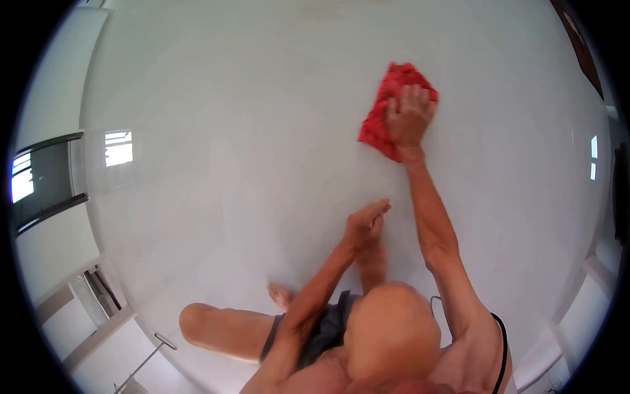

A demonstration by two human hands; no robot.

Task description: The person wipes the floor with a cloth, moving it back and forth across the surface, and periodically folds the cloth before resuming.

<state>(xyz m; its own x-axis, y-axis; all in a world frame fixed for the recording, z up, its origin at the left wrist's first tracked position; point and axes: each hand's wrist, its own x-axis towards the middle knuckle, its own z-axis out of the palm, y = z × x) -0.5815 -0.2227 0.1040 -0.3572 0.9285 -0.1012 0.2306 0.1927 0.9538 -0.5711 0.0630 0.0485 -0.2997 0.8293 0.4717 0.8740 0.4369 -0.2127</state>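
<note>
A crumpled red cloth point(379, 123) lies on the pale, glossy floor point(249, 118). My right hand point(411, 115) presses down flat on it, arm stretched forward and fingers extended. Part of the cloth is hidden beneath the palm. Lower down, my left hand point(361, 226) is by my lower leg and foot point(373, 262), apart from the cloth. Hand and foot overlap there, so how the left fingers are set cannot be made out.
My other knee point(195, 322) is bent out to the left, with a bare foot point(281, 297) beside it. A dark-framed opening point(46, 177) stands at the left wall. A long-handled tool point(164, 341) is at the lower left. A dark reddish-brown object point(581, 49) edges the upper right.
</note>
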